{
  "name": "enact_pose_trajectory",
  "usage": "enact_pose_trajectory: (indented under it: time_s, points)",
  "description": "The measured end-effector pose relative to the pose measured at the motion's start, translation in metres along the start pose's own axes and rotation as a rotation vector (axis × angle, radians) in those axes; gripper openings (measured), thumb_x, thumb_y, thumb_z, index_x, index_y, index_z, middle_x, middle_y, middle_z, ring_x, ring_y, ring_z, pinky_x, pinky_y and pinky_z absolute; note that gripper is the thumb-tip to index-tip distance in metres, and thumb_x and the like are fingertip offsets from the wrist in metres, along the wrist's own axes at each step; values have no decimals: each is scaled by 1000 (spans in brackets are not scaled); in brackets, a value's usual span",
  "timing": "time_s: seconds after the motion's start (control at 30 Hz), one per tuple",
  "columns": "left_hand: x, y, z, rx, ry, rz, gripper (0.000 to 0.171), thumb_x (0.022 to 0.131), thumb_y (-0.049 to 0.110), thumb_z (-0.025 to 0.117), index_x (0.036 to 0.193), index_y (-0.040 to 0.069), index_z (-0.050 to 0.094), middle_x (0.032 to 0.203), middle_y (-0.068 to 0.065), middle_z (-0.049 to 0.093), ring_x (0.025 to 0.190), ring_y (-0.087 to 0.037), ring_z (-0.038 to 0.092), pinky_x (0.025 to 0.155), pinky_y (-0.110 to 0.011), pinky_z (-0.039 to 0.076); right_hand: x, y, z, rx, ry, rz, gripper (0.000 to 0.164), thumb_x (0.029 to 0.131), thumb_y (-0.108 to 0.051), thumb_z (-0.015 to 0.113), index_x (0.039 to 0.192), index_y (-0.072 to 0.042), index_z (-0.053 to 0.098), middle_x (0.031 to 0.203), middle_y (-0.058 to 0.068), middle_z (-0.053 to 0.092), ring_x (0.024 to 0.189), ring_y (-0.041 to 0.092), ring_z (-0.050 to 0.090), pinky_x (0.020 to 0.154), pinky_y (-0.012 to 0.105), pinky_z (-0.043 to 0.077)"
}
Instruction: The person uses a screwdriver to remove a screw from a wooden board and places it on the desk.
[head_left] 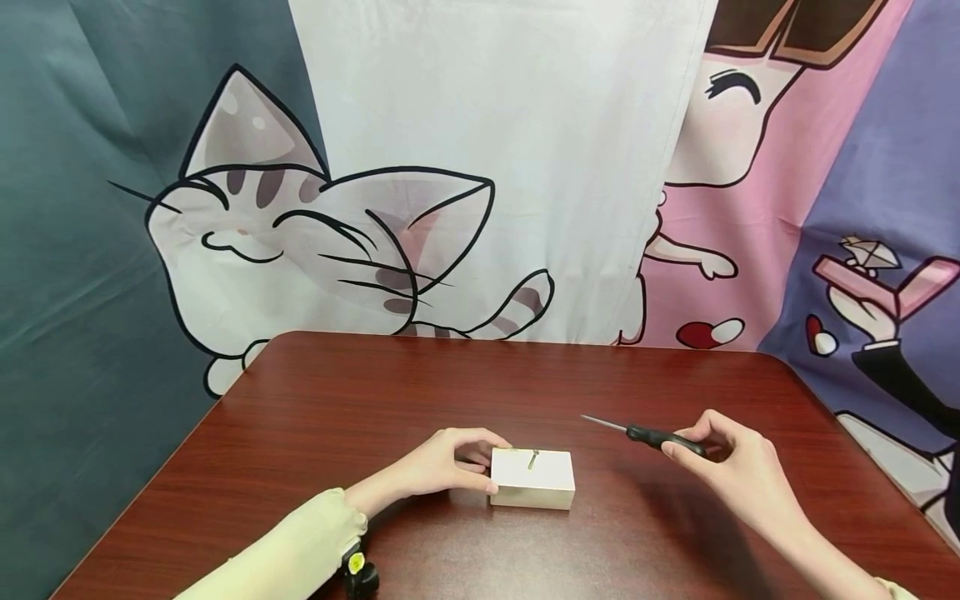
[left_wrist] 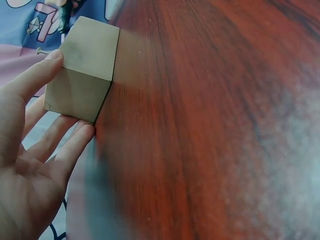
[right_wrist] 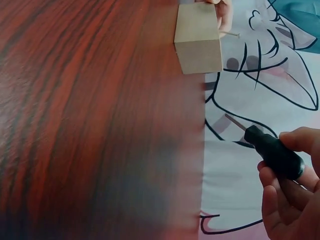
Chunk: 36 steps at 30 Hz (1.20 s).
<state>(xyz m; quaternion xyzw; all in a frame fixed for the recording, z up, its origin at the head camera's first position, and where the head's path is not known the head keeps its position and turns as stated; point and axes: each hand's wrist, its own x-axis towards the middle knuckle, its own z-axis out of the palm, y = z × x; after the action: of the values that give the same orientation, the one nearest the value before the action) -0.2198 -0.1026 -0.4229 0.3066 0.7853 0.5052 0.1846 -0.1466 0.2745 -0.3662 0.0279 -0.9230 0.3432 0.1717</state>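
Observation:
A pale wooden block (head_left: 531, 497) sits on the table with a screw (head_left: 533, 459) standing up out of its top face. My left hand (head_left: 442, 463) grips the block's left end, thumb on the near side and fingers around the far side. In the left wrist view, the thumb lies along the edge of the block (left_wrist: 90, 50). Held in the air to the right, a screwdriver (head_left: 648, 435) with a black handle is pinched by my right hand (head_left: 738, 467). Its thin metal shaft points left, apart from the screw (right_wrist: 230, 34).
The reddish-brown wooden table (head_left: 375, 375) has rounded far corners. Behind it hangs a cloth backdrop (head_left: 510, 100) printed with a cartoon cat and figure. A small black device (head_left: 362, 575) is strapped by the left sleeve (head_left: 300, 542).

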Motion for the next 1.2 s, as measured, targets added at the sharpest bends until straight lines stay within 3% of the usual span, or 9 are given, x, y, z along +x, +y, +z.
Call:
enact_pose_trajectory:
  time_s: [0.5,0.97,1.2]
  points:
    - [0,0,-2,9,-2,-15,46,79,22,85,120,31,67,112,1,71,102,-9,68,93,-25,57,-7,22,0,-53,-4,1,27,78,-32,84,75,-22,60,85,-10,77,60,-1,60,53,19,43]
    - [-1,0,1,-20,11,-14,46,79,21,84,121,29,67,113,0,70,103,-10,67,93,-24,56,-11,32,4,-113,-110,62,27,78,-38,83,78,-22,62,90,-6,78,63,-3,58,54,20,41]
    - [-2,-1,2,-14,19,-7,46,79,21,84,121,29,67,114,1,71,103,-10,67,93,-24,56,-12,34,4,-137,-206,103,32,77,-43,83,89,-20,65,78,-8,71,63,-2,55,57,20,39]
